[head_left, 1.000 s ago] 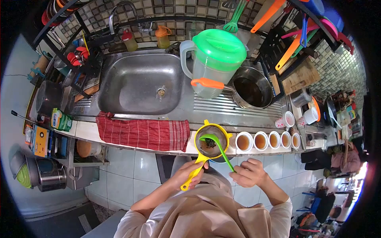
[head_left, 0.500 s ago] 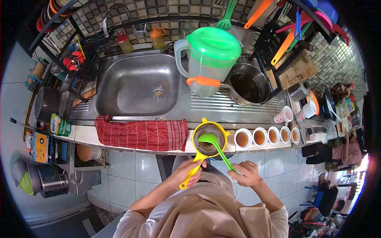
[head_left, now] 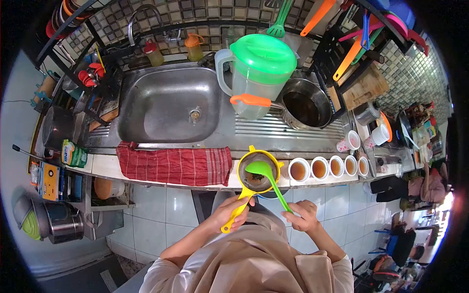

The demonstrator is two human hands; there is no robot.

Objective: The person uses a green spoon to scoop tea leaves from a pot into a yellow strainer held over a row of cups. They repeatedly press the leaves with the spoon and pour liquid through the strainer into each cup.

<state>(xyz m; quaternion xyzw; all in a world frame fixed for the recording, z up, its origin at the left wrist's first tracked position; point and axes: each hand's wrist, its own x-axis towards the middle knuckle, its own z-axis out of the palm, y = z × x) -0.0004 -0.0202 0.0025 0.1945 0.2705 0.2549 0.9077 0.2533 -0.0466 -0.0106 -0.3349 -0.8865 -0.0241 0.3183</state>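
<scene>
My left hand [head_left: 228,214] is wrapped round the handle of a yellow strainer [head_left: 242,175], level at the counter's front edge. Dark bits lie in its mesh. A green ladle [head_left: 273,186] is gripped by its handle in my right hand [head_left: 302,216], and its bowl overlaps the strainer's mesh. To the right of the strainer stands a row of several white cups [head_left: 299,170] with brown liquid in them. Whatever is directly under the strainer is hidden by it.
Behind the strainer stand a pitcher [head_left: 264,73] with a green lid and a saucepan [head_left: 288,115] of dark liquid. A red checked cloth [head_left: 173,165] lies left, before the steel sink [head_left: 129,105]. Printed cups [head_left: 349,141] lie at right. A person [head_left: 427,185] is far right.
The ladle's handle and my right hand have shifted very slightly, with the bowl still over the strainer. My left hand and the strainer have hardly moved.
</scene>
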